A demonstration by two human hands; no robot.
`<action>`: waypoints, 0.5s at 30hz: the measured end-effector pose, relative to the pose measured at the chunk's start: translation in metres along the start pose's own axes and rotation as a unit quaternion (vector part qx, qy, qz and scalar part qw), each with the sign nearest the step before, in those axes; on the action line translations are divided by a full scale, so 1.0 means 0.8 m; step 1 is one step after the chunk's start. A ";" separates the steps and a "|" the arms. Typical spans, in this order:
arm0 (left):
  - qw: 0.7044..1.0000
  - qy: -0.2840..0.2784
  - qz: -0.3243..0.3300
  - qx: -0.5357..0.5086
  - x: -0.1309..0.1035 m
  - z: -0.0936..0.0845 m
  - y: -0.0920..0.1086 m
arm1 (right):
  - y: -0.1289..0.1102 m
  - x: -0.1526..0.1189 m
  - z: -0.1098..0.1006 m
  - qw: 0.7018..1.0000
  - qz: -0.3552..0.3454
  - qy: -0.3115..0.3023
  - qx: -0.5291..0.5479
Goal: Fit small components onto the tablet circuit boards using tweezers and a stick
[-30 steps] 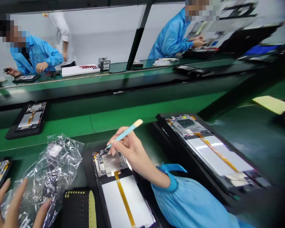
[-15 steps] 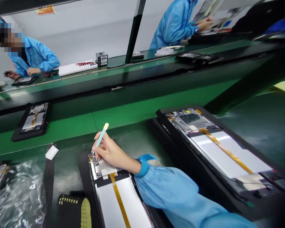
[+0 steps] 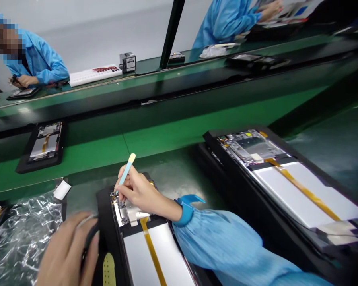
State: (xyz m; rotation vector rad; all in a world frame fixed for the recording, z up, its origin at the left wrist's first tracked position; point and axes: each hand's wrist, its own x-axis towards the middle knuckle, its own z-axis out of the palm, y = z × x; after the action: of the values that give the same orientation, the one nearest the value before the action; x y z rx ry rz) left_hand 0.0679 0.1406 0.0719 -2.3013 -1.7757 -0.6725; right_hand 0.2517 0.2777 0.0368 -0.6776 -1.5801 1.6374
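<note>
My right hand is closed in a pen grip round a light-blue stick with a pale yellow top end. The stick's lower tip meets the upper left corner of an opened tablet, by its small camera part and circuit board. The tablet shows silver battery packs and an amber tape strip, and rests in a black holder. My left hand, smeared by motion, is at the lower left over a black piece with yellow marks. Its fingers are bent, with something dark between them. Beside it lies a yellow-green perforated strip.
Another opened tablet rests in a black holder at right; a smaller one lies at back left. Clear crumpled plastic and a white tag lie left. Two co-workers in blue sit across the bench, beyond a dark post.
My left hand has entered from the bottom left, over the black piece. The right hand keeps the stick at the same corner of the tablet. The view has shifted slightly.
</note>
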 end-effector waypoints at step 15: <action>0.992 -0.029 0.121 0.010 0.039 0.043 0.011 | -0.008 -0.008 -0.002 0.998 -0.030 0.003 -0.057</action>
State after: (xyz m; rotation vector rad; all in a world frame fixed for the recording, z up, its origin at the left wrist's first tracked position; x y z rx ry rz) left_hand 0.0913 0.1784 0.0562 -2.4894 -1.4833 -0.5480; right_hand 0.2577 0.2729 0.0420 -0.6866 -1.6846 1.5091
